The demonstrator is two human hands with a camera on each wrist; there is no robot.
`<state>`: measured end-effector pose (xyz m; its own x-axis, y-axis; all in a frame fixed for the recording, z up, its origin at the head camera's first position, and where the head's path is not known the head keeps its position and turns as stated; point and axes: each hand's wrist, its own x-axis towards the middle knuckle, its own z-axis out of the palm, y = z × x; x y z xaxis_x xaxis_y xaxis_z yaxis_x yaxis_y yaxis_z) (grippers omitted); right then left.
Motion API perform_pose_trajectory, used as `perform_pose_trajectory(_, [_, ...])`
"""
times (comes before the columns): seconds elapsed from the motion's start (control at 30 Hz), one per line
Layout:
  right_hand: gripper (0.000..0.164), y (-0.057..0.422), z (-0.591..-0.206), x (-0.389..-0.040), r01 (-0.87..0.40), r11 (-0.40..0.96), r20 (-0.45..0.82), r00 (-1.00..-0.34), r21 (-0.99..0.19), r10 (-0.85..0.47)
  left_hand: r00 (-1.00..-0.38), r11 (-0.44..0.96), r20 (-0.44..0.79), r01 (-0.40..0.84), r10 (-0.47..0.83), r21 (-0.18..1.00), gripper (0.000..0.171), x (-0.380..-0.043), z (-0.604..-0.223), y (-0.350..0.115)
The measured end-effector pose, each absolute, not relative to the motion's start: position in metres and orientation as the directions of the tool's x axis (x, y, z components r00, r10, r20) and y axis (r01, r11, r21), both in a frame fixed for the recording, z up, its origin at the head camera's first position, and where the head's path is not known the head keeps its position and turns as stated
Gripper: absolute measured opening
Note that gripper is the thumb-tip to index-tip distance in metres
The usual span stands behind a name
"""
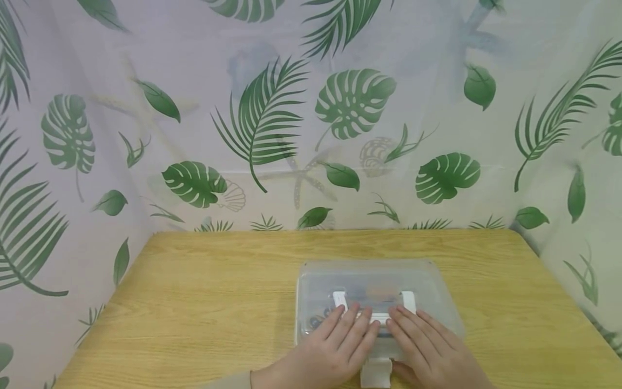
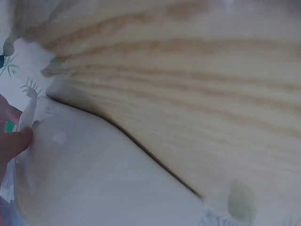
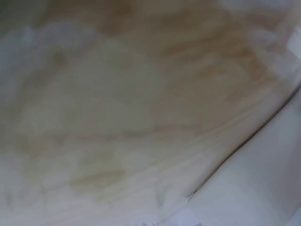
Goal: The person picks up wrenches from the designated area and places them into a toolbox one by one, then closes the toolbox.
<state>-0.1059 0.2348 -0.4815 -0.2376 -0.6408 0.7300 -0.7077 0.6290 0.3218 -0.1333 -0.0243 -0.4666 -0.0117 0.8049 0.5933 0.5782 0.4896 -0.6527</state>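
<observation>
A clear plastic box with its lid on stands on the table, with a white folding handle lying on the lid. My left hand rests on the lid, its straight fingers reaching the handle's near bar. The right hand lies beside it, fingers also extended over the lid and the handle. A whitish latch hangs at the box's near side between the hands, and the right thumb is close to it. In the left wrist view, fingers touch a translucent flap. Blurred bluish and orange contents show through the lid.
The wood-grain table extends around the box on both sides. Behind it and along its sides hangs a pale cloth printed with green leaves, shells and starfish.
</observation>
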Motion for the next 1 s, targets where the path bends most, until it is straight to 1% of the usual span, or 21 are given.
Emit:
perform_pose_trajectory(0.13, [0.067,0.237,-0.481,-0.105,-0.714,0.622,0.721,-0.242,0.321,-0.649,-0.026,0.466,0.567,0.601,0.823,-0.649,0.037,-0.133,-0.464,-0.026])
perform_pose_trajectory(0.23, [0.069,0.239,-0.479,-0.106,-0.715,0.613,0.717,-0.227,0.337,-0.659,-0.038,0.455,0.551,0.613,0.834,-0.646,0.037,-0.133,-0.463,-0.028])
perform_pose_trajectory(0.4, [0.069,0.240,-0.475,-0.106,-0.736,0.591,0.713,-0.215,0.330,-0.667,-0.045,0.443,0.529,0.609,0.848,-0.658,0.039,-0.133,-0.460,-0.030])
perform_pose_trajectory(0.6, [0.068,0.240,-0.472,-0.107,-0.761,0.562,0.719,-0.188,0.325,-0.669,-0.083,0.422,0.485,0.632,0.871,-0.649,0.051,-0.132,-0.458,-0.034])
perform_pose_trajectory(0.77, [0.062,0.242,-0.472,-0.106,-0.769,0.567,0.701,-0.229,0.296,-0.676,-0.106,0.409,0.456,0.647,0.884,-0.643,0.055,-0.131,-0.458,-0.036])
perform_pose_trajectory(0.83, [0.060,0.241,-0.472,-0.106,-0.768,0.575,0.698,-0.247,0.282,-0.672,-0.106,0.410,0.456,0.645,0.884,-0.645,0.053,-0.130,-0.457,-0.036])
perform_pose_trajectory(1.0, [0.058,0.240,-0.472,-0.105,-0.765,0.588,0.710,-0.260,0.263,-0.655,-0.114,0.415,0.458,0.649,0.881,-0.637,0.051,-0.129,-0.454,-0.035])
